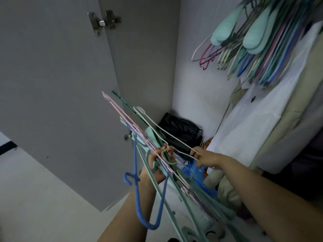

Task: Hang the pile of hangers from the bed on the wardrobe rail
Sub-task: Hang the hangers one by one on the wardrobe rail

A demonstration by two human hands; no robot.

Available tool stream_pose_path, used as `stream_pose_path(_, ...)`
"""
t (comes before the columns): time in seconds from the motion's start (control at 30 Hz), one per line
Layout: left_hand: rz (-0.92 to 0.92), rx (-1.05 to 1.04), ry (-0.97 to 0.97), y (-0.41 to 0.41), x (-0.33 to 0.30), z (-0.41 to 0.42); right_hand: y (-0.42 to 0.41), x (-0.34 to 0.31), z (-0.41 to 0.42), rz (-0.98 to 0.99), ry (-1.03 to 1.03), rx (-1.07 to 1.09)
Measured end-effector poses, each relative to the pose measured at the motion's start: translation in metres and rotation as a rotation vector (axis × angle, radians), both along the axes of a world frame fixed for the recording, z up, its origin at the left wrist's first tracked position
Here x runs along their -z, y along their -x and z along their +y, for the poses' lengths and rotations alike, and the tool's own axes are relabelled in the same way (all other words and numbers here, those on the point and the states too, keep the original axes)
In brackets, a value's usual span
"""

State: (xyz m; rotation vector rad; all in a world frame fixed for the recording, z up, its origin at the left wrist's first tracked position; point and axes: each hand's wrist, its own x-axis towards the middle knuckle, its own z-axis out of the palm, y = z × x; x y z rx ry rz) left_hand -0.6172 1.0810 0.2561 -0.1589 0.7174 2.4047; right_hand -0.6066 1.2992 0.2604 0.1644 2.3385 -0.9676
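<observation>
while the left hand (161, 160) gripped a mixed bundle of hangers (157, 154) with its fingers curled round their necks, the right hand (203, 158) pinched the wire of a cream hanger (158, 127) at the top of that bundle. the bundle fanned out above and below the left hand, with pink, green and mint pieces pointing up and away and more mint ones trailing down toward the person. a blue hanger (138, 186) dangled from the near side of the left hand, its hook turned outward to the left. up and to the right of both hands, a dense row of hung hangers (258, 42) in many colours was already in the wardrobe, though the rail itself was out of view. a white garment (262, 109) hung just below them, beyond the right hand. past the fingertips of both hands, a black bag (180, 131) sat at the back of the wardrobe floor. left of the left hand stood the open grey door (57, 95), with a metal hinge (104, 20) high on it.
</observation>
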Motion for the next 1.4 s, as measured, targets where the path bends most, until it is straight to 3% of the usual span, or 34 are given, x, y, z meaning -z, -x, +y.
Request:
stream_pose_path(0.1,0.023,0.112,-0.050,0.001,-0.010,0.011,-0.005,0.004,0.011,-0.039,0.022,0.034)
stream_pose_path(0.17,0.043,0.168,0.072,0.012,-0.019,0.017,-0.008,-0.004,0.018,-0.144,0.112,0.006)
stream_pose_path(0.23,0.119,0.242,0.139,0.027,-0.026,0.021,-0.005,-0.025,0.019,-0.154,0.271,0.111)
stream_pose_path(0.33,0.240,0.405,0.157,0.041,-0.035,0.017,0.028,-0.076,0.007,0.080,0.311,0.353)
stream_pose_path(0.47,0.088,0.418,0.251,0.055,-0.022,0.014,0.082,-0.125,-0.022,0.421,0.256,0.446)
stream_pose_path(0.6,0.117,0.465,0.293,0.060,-0.032,0.015,0.127,-0.153,-0.051,0.410,0.153,0.394)
stream_pose_path(0.7,0.110,0.443,0.486,0.081,-0.025,0.007,0.145,-0.156,-0.059,0.432,0.141,0.420)
stream_pose_path(0.97,0.027,0.358,0.446,0.112,-0.023,-0.037,0.138,-0.167,-0.034,0.558,0.403,0.646)
stream_pose_path(1.03,0.060,0.387,0.431,0.116,-0.029,-0.045,0.132,-0.162,-0.025,0.560,0.379,0.662)
stream_pose_path(1.13,0.041,0.351,0.487,0.135,-0.025,-0.056,0.121,-0.149,-0.017,0.526,0.169,0.611)
stream_pose_path(1.4,0.287,0.747,0.299,0.153,-0.056,-0.067,0.103,-0.143,-0.029,0.418,-0.080,0.556)
